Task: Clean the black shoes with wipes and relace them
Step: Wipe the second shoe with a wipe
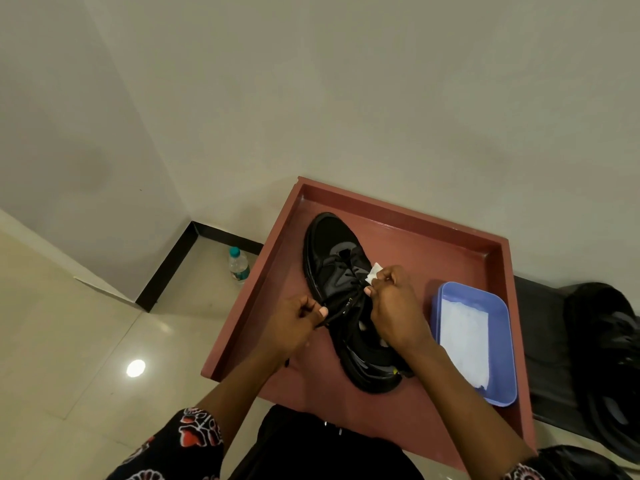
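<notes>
Floor tiles (69, 341) fill the left side, with a water bottle (238, 265) standing near the wall corner, at about nine o'clock from the worktop. Next comes the reddish worktop (408, 233), a raised-edge surface set against the wall. On its left half lies the black shoe (334, 261), sole down, its long axis running from about eleven o'clock to five o'clock: the toe points away toward eleven, the heel sits near the person at five.

At eight o'clock from the shoe's middle, the left hand (294, 323) is curled and pinches a black lace (332, 317) drawn taut out from the eyelets. At three o'clock of the lacing, the right hand (394, 303) is curled too, fingertips pinching at the lace by the tongue, with a small white wipe (374, 273) tucked in its grip and poking out toward twelve o'clock.

Just right of the shoe, at three o'clock, a blue tray (502, 341) holds a flat white sheet (464, 341). Farther right, off the worktop at four o'clock, a second black shoe (606, 358) lies on a dark ledge.
</notes>
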